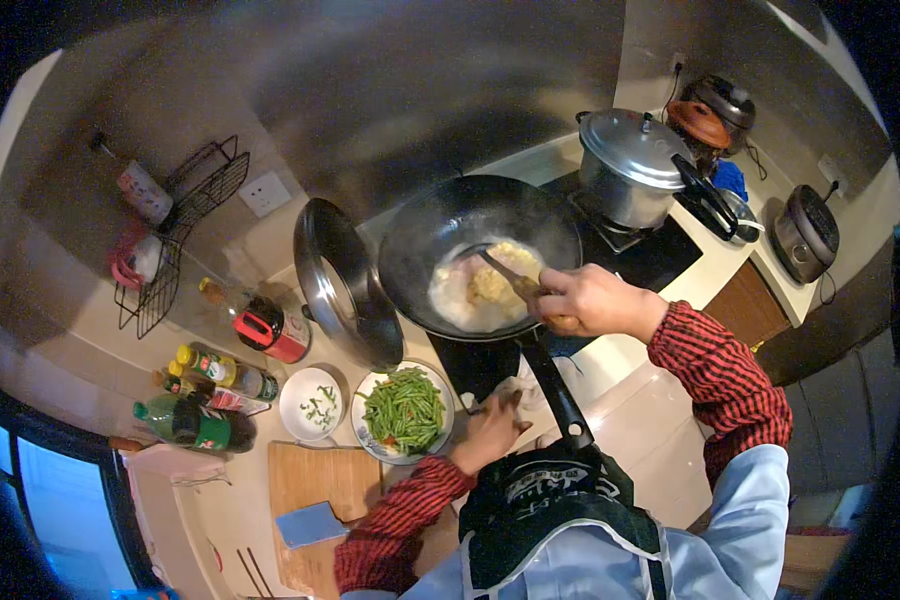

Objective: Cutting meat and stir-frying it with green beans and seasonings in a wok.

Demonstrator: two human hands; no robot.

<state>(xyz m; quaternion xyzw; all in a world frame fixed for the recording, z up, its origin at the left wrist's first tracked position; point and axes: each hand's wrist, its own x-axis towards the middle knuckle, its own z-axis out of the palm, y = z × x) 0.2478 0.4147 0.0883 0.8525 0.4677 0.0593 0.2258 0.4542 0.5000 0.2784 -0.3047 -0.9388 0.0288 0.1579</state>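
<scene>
My right hand (589, 300) grips the wooden handle of a spatula (506, 268), its head dipped in the black wok (412, 232). Yellow scrambled-looking egg (495, 281) lies there in pale, steaming liquid (454, 304). The wok sits on a stove, and its long black handle (556, 394) points toward my body. Down by the counter edge, my left hand (491, 431) is at a crumpled white cloth (532, 382); whether the fingers grip it is unclear. Left of that hand, a plate (450, 397) carries cut green beans (403, 411).
A wok lid (311, 255) leans beside the wok. Further left are a white bowl (289, 409) with green scraps, several bottles (202, 424), and a cutting board (322, 469) with a blue-bladed cleaver (311, 523). A pressure cooker (630, 176) occupies the right burner, its handle (701, 195) jutting toward me.
</scene>
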